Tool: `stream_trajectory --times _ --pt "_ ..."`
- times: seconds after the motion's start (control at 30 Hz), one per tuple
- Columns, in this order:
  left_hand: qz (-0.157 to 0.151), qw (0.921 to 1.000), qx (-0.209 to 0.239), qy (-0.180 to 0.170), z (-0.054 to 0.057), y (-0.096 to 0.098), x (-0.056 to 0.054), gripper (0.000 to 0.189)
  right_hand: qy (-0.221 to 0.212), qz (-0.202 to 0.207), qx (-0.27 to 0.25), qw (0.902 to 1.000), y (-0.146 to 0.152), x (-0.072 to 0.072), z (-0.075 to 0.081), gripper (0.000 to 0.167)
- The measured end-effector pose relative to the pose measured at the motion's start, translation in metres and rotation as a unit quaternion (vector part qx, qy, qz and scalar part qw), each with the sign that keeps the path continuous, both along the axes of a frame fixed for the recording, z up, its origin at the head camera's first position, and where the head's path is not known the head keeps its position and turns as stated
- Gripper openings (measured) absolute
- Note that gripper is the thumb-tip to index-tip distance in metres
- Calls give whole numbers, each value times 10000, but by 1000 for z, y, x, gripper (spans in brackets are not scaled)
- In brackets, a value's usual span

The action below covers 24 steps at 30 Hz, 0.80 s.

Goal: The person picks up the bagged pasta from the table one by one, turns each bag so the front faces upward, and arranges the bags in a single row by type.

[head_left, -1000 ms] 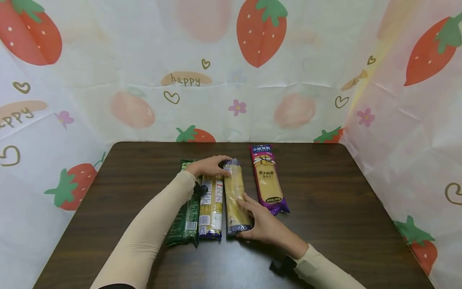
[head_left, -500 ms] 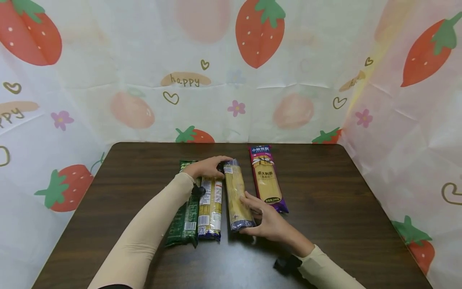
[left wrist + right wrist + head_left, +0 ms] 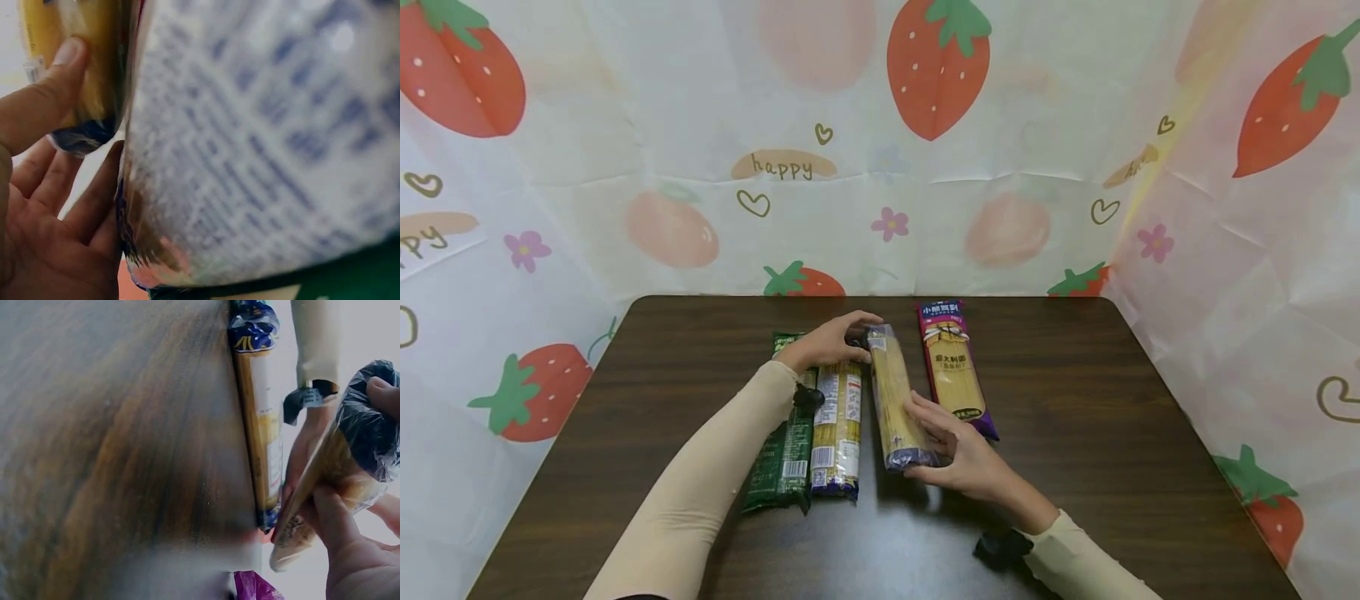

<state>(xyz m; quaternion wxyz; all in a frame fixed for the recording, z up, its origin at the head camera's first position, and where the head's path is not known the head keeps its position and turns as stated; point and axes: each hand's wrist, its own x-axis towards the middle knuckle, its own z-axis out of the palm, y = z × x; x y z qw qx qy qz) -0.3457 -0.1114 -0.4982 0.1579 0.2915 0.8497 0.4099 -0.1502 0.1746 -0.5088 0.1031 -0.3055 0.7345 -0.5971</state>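
A clear, blue-ended pack of spaghetti [image 3: 895, 400] is held between my two hands, tilted over the table. My left hand [image 3: 829, 343] grips its far end; in the left wrist view the thumb [image 3: 62, 69] lies against the pack. At the near end my right hand [image 3: 966, 454] holds it with thumb and fingers, as the right wrist view also shows. Just left lies a second spaghetti pack [image 3: 837, 433] with white labels and blue ends. Beside that is a green pack [image 3: 782, 467], partly hidden by my left arm.
To the right, a purple pack of spaghetti [image 3: 955, 367] lies on the dark wooden table [image 3: 1075, 400], its lower end close to my right hand. A strawberry-patterned cloth [image 3: 700, 125] hangs behind the table and along both sides.
The held spaghetti pack has lifted and shifted slightly right and away, its near end swinging right. My right hand has moved with it; the other packs stay where they were.
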Motion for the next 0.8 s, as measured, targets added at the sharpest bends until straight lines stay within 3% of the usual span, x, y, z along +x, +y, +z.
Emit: stream_trajectory --times 0.17,0.37,0.6,0.8 --pt "165 9968 636 -449 2 -3 0 66 -182 82 -455 9988 -1 0 2 91" --pt "221 9831 1524 -987 -1 -6 -1 71 -125 167 -949 9953 -2 -2 1 89" --pt "312 9735 1782 -1400 2 -8 4 71 -148 129 -1389 9901 -3 -3 2 89" --pt "186 9679 2049 -1445 1 -6 3 67 -198 131 -1599 9868 -5 -4 3 88"
